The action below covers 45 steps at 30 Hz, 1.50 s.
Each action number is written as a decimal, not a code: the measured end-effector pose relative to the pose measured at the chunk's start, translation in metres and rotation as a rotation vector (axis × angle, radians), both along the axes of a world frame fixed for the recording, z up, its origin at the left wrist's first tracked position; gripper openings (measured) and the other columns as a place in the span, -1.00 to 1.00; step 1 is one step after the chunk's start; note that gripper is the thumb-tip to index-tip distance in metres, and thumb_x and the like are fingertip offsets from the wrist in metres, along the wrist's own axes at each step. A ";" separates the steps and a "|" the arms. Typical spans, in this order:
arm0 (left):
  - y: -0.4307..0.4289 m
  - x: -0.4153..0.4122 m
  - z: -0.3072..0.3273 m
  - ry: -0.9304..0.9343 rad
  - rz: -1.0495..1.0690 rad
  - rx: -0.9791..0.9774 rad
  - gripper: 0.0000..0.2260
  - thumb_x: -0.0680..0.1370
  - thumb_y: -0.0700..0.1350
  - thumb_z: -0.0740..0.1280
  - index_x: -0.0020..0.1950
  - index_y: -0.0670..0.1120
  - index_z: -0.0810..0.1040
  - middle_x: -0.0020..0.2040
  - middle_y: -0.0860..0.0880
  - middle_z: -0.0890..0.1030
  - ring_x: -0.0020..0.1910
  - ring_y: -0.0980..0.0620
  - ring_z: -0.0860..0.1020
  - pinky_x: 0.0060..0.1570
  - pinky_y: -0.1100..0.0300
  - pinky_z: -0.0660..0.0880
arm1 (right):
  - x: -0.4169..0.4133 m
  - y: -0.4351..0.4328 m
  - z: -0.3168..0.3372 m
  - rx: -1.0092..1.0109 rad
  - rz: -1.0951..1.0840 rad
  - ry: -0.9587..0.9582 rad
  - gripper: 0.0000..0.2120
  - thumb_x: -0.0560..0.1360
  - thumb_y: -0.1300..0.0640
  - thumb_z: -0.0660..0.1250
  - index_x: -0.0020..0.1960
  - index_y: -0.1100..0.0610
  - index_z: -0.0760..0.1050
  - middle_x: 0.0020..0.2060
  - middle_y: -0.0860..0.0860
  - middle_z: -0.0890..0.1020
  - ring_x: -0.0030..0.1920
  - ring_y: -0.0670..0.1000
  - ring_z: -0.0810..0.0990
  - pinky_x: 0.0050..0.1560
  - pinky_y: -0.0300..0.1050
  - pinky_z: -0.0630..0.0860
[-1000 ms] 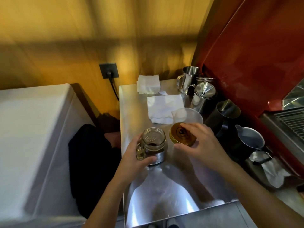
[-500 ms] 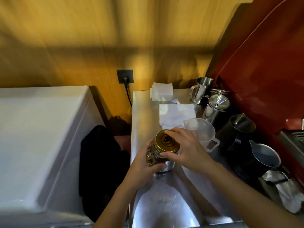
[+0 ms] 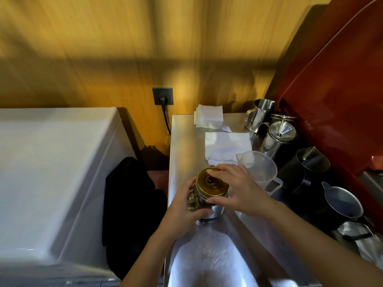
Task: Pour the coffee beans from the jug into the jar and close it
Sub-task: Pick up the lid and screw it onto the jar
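A glass jar (image 3: pixel 202 201) with dark coffee beans inside stands on the steel counter (image 3: pixel 186 141). A gold lid (image 3: pixel 210 182) sits on its mouth. My left hand (image 3: pixel 182 206) wraps the jar's left side. My right hand (image 3: pixel 234 187) grips the lid's rim from the right, fingers over its far and near edges. The clear plastic jug (image 3: pixel 259 168) stands upright just behind my right hand; no beans show in it.
White napkins (image 3: pixel 226 146) lie behind the jar. Steel pitchers (image 3: pixel 261 114), a lidded steel pot (image 3: pixel 277 137), a black pitcher (image 3: pixel 306 166) and a grey jug (image 3: pixel 342 201) line the right side by a red machine. A white chest (image 3: pixel 51 162) stands left.
My right hand brought the gold lid from beside the jar onto its mouth and now grips its rim. The left hand kept hold of the jar.
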<state>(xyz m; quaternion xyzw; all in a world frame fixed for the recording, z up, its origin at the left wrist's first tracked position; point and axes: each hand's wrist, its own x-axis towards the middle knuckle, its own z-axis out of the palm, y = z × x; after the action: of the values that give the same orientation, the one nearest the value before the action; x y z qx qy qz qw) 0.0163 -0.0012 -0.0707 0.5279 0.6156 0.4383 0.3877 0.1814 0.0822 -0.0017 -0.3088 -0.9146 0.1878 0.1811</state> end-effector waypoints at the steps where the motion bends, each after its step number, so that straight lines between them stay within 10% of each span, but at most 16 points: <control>1: 0.000 0.000 0.000 -0.006 0.001 -0.004 -0.32 0.23 0.13 0.56 0.23 0.47 0.30 0.27 0.15 0.50 0.26 0.18 0.48 0.25 0.19 0.45 | 0.000 0.001 0.000 -0.011 0.006 0.007 -0.38 0.31 -0.21 0.38 0.27 0.07 0.42 0.17 0.08 0.51 0.19 -0.02 0.35 0.19 -0.10 0.17; 7: 0.000 -0.003 0.001 0.001 -0.019 -0.014 -0.31 0.27 0.06 0.59 0.21 0.48 0.29 0.26 0.21 0.49 0.26 0.23 0.46 0.22 0.30 0.45 | 0.003 0.012 0.003 -0.071 0.081 -0.037 -0.40 0.32 -0.09 0.47 0.29 0.01 0.39 0.25 0.03 0.43 0.21 -0.12 0.24 0.20 -0.43 -0.01; 16: 0.010 0.007 0.009 0.113 0.051 -0.039 -0.03 0.09 0.36 0.53 0.39 0.26 0.15 0.22 0.38 0.37 0.29 0.18 0.40 0.30 0.11 0.40 | 0.007 0.020 0.008 -0.191 0.091 -0.069 -0.39 0.32 -0.13 0.45 0.31 -0.19 0.32 0.23 -0.23 0.32 0.20 -0.03 0.30 0.14 -0.25 0.23; 18: 0.015 0.012 0.014 0.149 0.071 -0.008 -0.23 0.11 0.34 0.52 0.25 0.35 0.29 0.18 0.28 0.48 0.23 0.17 0.46 0.27 0.00 0.46 | 0.007 0.021 0.009 -0.198 0.098 -0.068 -0.39 0.32 -0.12 0.45 0.31 -0.19 0.32 0.24 -0.23 0.33 0.20 -0.02 0.32 0.16 -0.21 0.26; 25: 0.022 0.001 0.023 0.275 -0.069 0.008 -0.47 0.15 0.32 0.48 0.00 0.41 0.30 -0.05 0.46 0.36 -0.04 0.79 0.06 0.48 -0.14 -0.01 | 0.008 0.026 0.009 -0.178 0.142 -0.095 -0.38 0.30 -0.09 0.48 0.31 -0.17 0.33 0.22 -0.26 0.31 0.18 -0.11 0.29 0.14 -0.35 0.18; 32: 0.035 -0.015 0.041 0.236 -0.301 -0.127 -0.28 0.24 0.07 0.61 0.31 0.13 0.36 0.11 0.27 0.48 0.30 0.10 0.40 0.49 -0.21 0.07 | 0.006 0.034 0.015 -0.214 0.235 -0.126 -0.38 0.30 -0.03 0.51 0.30 -0.04 0.38 0.30 -0.04 0.41 0.23 -0.19 0.32 0.23 -0.36 0.22; 39: 0.030 -0.008 0.041 0.307 -0.272 -0.072 -0.41 0.31 0.12 0.56 0.15 0.32 0.25 0.10 0.28 0.45 0.25 0.22 0.36 0.51 -0.17 -0.08 | -0.002 0.012 0.021 0.173 0.087 -0.316 -0.23 0.25 -0.45 0.22 0.32 -0.04 0.25 0.27 0.02 0.35 0.19 0.01 0.28 0.21 -0.01 0.15; 45: 0.026 -0.004 0.035 0.248 -0.216 -0.055 -0.44 0.27 0.08 0.58 0.07 0.36 0.29 0.00 0.41 0.40 0.05 0.72 0.18 0.47 -0.24 0.03 | -0.009 0.010 0.024 0.056 0.122 -0.279 -0.34 0.36 -0.21 0.33 0.36 -0.01 0.21 0.20 0.02 0.41 0.10 -0.04 0.23 0.03 -0.22 0.11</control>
<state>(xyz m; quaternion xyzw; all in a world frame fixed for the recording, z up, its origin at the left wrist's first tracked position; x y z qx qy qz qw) 0.0123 0.0245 -0.0356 0.6302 0.6100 0.3088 0.3679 0.1726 0.0925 0.0224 -0.2707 -0.9528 0.1280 0.0492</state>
